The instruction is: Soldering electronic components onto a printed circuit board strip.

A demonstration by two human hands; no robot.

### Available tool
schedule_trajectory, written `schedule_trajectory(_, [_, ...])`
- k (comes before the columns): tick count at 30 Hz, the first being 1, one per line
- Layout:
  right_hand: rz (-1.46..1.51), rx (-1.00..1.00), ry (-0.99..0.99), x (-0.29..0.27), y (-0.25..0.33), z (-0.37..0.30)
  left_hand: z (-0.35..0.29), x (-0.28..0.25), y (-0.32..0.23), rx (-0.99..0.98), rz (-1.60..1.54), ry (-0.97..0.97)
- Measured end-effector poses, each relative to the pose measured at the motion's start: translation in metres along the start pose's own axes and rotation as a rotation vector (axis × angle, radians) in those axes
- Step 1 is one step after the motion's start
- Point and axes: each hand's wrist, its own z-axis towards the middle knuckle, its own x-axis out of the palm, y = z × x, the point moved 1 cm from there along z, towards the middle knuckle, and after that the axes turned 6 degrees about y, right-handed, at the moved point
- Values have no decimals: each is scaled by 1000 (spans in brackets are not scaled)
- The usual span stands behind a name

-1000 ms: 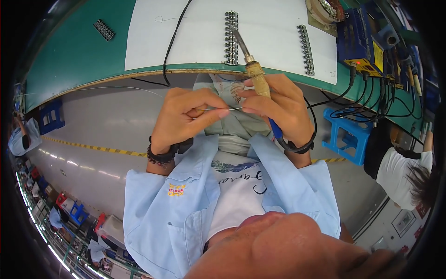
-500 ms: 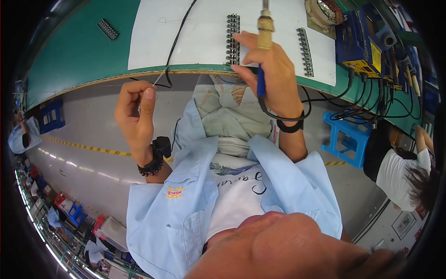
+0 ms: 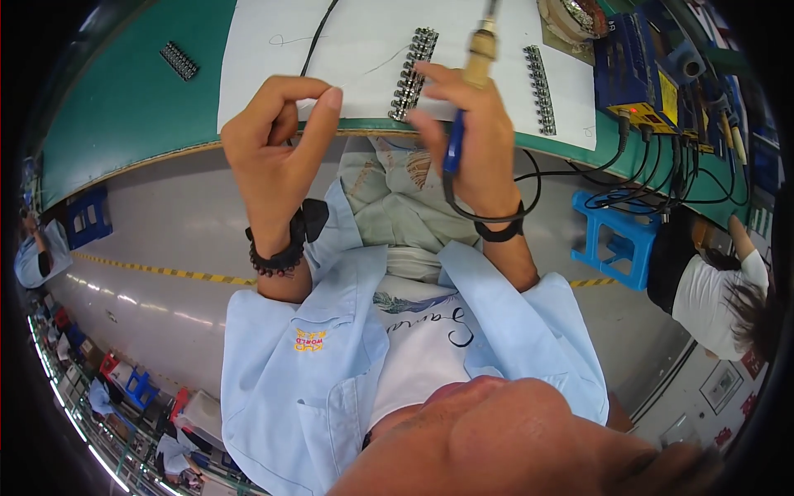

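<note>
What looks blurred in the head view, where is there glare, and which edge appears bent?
Head view: the right hand and tan-and-blue soldering iron look partly smeared, probably by motion; whitish glare streaks the shiny grey floor; the long green tabletop's front edge curves.

Your head-mounted fisheye camera faces steeply downward, its view upright and unmirrored. Your face, nearest the lens, occupies the lower rim. Your left hand and right hand sit farther off, about the near edge of the desk. That edge bows across the upper field; floor shows below it on both sides.
</note>
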Motion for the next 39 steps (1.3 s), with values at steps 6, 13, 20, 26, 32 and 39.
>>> schedule_trajectory(6, [228, 88, -157, -24, -15, 9, 14, 33, 10, 33, -108, -50])
schedule_trajectory(13, [256, 3, -168, -48, -30, 1, 6, 46, 24, 90, -196, -106])
schedule_trajectory(20, [121, 25, -214, -51, -31, -12, 1, 41, 26, 234, -146, -112])
schedule_trajectory(26, [121, 33, -289, -49, -28, -12, 6, 45, 20, 308, -120, 47])
schedule_trajectory(32, [67, 131, -509, -37, -25, -16, 16, 41, 23, 440, -92, 405])
schedule_trajectory(39, [218, 187, -561, -38, -20, -17, 5, 44, 25, 311, -70, 113])
